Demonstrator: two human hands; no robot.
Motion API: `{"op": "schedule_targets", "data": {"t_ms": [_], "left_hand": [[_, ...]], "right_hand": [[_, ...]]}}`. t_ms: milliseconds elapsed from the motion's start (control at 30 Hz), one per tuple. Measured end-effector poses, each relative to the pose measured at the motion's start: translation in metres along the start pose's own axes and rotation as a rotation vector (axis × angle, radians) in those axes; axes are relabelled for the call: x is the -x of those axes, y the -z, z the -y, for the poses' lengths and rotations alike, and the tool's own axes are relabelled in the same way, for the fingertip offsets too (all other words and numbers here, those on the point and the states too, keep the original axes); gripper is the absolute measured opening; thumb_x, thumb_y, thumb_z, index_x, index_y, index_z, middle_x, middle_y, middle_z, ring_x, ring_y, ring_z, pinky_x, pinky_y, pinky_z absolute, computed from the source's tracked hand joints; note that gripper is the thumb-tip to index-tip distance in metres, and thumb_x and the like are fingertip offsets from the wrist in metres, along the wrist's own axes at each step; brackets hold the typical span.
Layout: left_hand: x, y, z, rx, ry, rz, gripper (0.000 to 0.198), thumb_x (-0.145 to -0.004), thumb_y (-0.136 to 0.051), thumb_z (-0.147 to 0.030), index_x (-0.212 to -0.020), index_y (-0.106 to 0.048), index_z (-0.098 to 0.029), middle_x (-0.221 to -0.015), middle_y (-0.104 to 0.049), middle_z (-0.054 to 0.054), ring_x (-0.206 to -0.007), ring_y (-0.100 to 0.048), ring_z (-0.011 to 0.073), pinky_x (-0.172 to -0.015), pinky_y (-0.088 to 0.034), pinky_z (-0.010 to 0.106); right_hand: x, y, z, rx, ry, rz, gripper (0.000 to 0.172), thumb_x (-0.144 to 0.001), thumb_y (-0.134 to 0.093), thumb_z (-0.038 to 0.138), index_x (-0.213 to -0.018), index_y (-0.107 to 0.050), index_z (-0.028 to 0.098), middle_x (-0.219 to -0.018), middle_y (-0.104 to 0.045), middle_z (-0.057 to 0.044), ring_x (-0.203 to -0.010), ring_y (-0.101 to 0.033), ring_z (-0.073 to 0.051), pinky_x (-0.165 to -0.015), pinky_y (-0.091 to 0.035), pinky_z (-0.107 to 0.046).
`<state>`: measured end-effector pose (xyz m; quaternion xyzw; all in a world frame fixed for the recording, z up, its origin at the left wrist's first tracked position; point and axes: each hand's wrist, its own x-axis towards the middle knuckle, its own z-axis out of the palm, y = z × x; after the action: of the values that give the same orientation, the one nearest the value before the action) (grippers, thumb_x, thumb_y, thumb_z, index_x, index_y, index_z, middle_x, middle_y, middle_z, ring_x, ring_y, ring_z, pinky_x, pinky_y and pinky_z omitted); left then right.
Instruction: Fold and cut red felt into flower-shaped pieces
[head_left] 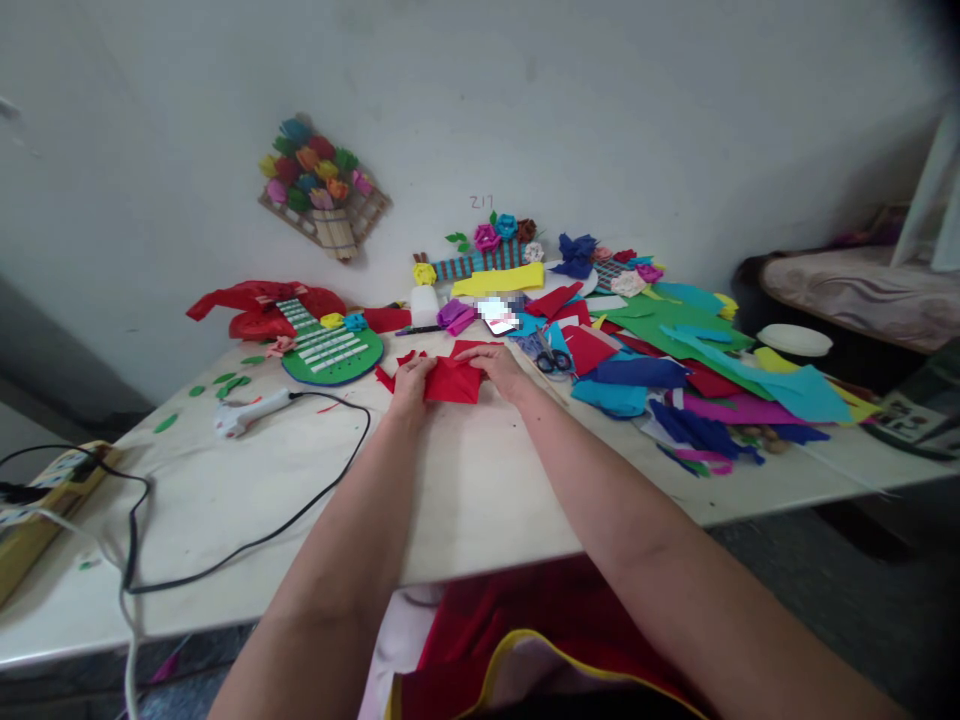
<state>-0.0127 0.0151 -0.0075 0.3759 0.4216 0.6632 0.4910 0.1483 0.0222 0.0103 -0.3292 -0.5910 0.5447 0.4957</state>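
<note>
A folded piece of red crepe paper (456, 386) lies on the table between my hands. My left hand (412, 382) has its fingers closed on the left side of the paper, where the edges are crumpled. From the right, my right hand (495, 366) pinches the paper's upper right part, and the fingertips partly cover it. Scissors (553, 360) with dark handles rest to the right of my right hand. Just beyond the paper are a phone (499, 318) and a crumpled purple paper (455, 317).
Coloured paper sheets (675, 330) are heaped on the right. A green guitar-shaped craft (330, 350) and a white glue gun (251, 412) lie left; the gun's black cord loops across the table (247, 510). A power strip (56, 510) sits at the left edge.
</note>
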Motion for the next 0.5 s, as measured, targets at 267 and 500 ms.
{"op": "schedule_targets", "data": {"t_ms": [267, 500], "left_hand": [[-0.002, 0.0, 0.001, -0.005, 0.003, -0.006, 0.016, -0.054, -0.068, -0.025, -0.059, -0.056, -0.015, -0.053, -0.055, -0.001, -0.049, -0.053, 0.0119, -0.053, -0.043, 0.025], [-0.001, -0.003, -0.001, 0.084, 0.049, 0.016, 0.018, -0.054, -0.069, -0.023, -0.064, -0.056, -0.015, -0.057, -0.059, -0.001, -0.052, -0.055, 0.0117, -0.056, -0.045, 0.024]], "right_hand": [[-0.001, 0.002, -0.001, -0.023, 0.026, 0.03, 0.022, -0.066, -0.053, 0.027, -0.072, -0.069, 0.014, -0.067, -0.062, -0.002, -0.06, -0.051, -0.011, -0.051, -0.038, -0.02], [-0.008, -0.001, -0.01, 0.011, 0.106, -0.016, 0.018, -0.057, -0.069, 0.028, -0.068, -0.067, 0.014, -0.065, -0.063, -0.001, -0.063, -0.054, -0.011, -0.061, -0.042, -0.023]]}}
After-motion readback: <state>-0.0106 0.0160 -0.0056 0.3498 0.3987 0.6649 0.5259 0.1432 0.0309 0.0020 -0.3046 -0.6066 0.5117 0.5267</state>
